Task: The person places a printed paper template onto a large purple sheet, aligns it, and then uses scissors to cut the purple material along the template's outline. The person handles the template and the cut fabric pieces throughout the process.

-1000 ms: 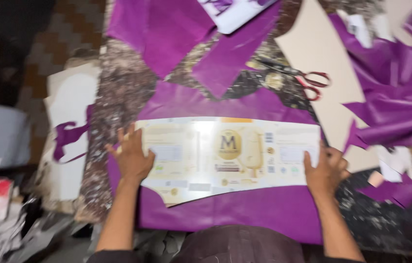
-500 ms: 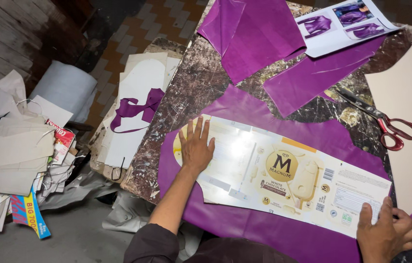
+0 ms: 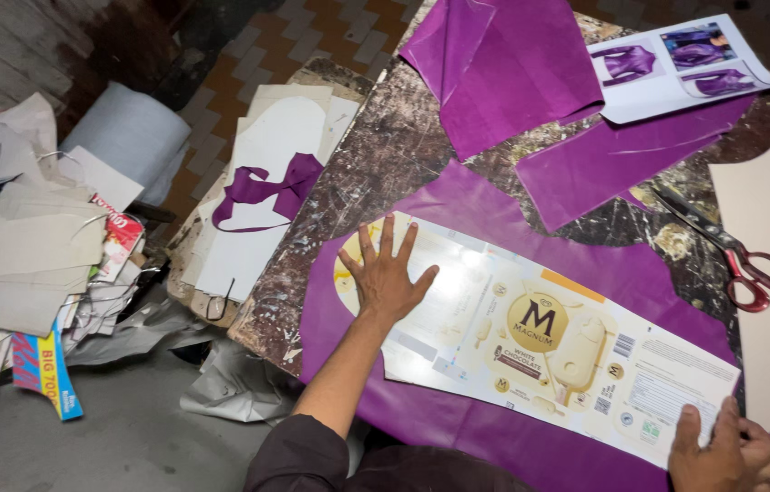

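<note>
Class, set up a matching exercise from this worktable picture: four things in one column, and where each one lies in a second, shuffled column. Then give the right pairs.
Things
1. left hand
2. right hand
3. scissors
4. printed sheet of garment photos

Places
A. at the table's far right corner
B. flat on the rounded left end of the cardboard pattern
C. on the bare tabletop, between the purple material and a pale sheet at right
D. on the pattern's near right corner

Pairs: 1-B, 2-D, 3-C, 4-A
</note>
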